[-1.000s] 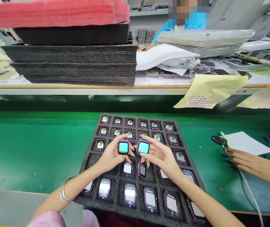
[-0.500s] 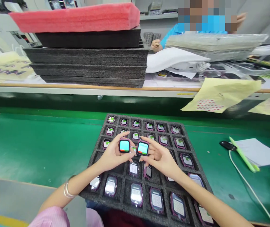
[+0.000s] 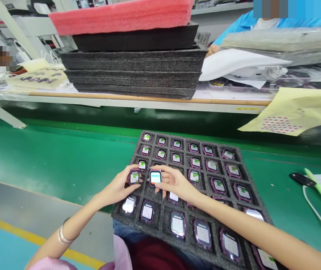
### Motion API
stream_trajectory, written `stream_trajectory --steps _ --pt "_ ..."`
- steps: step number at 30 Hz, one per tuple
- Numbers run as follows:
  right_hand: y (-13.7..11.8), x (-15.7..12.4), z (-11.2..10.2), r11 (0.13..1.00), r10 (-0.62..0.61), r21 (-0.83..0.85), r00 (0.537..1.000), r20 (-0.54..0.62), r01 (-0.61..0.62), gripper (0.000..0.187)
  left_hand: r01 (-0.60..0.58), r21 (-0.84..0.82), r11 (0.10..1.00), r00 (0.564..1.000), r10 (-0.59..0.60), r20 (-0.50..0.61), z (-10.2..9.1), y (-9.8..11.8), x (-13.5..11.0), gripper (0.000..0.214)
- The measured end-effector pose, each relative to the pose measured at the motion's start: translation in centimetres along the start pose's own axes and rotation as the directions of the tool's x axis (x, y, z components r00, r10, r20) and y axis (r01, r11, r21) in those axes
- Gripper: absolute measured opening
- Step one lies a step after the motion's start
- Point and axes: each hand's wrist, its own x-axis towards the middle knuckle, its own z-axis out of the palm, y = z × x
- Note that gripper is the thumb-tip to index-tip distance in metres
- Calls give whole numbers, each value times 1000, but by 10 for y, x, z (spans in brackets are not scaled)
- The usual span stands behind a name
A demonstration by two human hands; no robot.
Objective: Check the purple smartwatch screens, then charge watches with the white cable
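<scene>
My left hand (image 3: 115, 191) grips a purple-rimmed smartwatch case (image 3: 134, 177) by its edges, between thumb and fingers. Its face shows white and green. Just to the right, my right hand (image 3: 178, 183) pinches a second smartwatch case (image 3: 155, 177), whose lit screen is white and light blue with some red at the bottom. Both are held over the left part of a black foam tray (image 3: 133, 222) with square compartments. Several similar watch cases (image 3: 178, 224) lie face up in it. My right hand and forearm hide some compartments.
The tray sits on the near edge of a green bench (image 3: 50, 157). Stacked black foam (image 3: 138, 75) topped by a pink foam sheet (image 3: 121, 17) stands on the shelf ahead. A black device (image 3: 302, 179) with a white cable lies right. A co-worker's blue sleeve (image 3: 236, 28) shows behind.
Both hands have moved left over the tray and slightly farther apart. The left watch's screen has gone from lit light blue to white and green. The camera view has shifted left.
</scene>
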Motion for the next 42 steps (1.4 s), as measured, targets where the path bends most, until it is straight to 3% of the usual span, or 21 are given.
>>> stream_trajectory --steps 2,4,11,14,17,22,24,26,30,36,42 --pt "0 -1 1 1000 2 -2 1000 3 -2 52 -69 252 965 998 66 19 -6 -7 -2 50" --pt "-1 -1 2 1000 18 9 1000 10 -18 55 -139 377 916 990 117 80 -9 -12 -1 52" --pt "-3 -4 2 999 29 39 999 19 -29 59 -284 540 792 956 190 224 -16 -5 6 47" --pt "1 -4 2 1000 -10 16 1000 5 10 56 -319 630 708 947 211 243 -14 6 3 32" --pt "3 -3 1 1000 -31 1 999 12 31 56 -427 655 623 902 241 358 5 13 -11 11" --pt "1 -3 0 1000 -11 24 995 96 9 64 -719 592 363 694 381 610 66 6 -36 25" --pt "1 -3 0 1000 -17 16 995 94 15 66 -740 596 312 670 416 615 86 2 -39 20" --pt "3 -3 0 999 -18 -28 998 61 20 66 -721 620 309 689 414 594 98 0 -39 15" --pt "8 -2 1 990 1 -140 1000 -4 -2 60 -632 669 391 774 345 531 105 -5 -42 8" --pt "5 0 -1 999 -13 -46 998 56 16 55 -522 657 544 853 319 413 110 -8 -55 4" --pt "-3 0 -4 1000 -10 -5 998 63 10 54 -389 601 699 920 263 290 113 -10 -43 10"
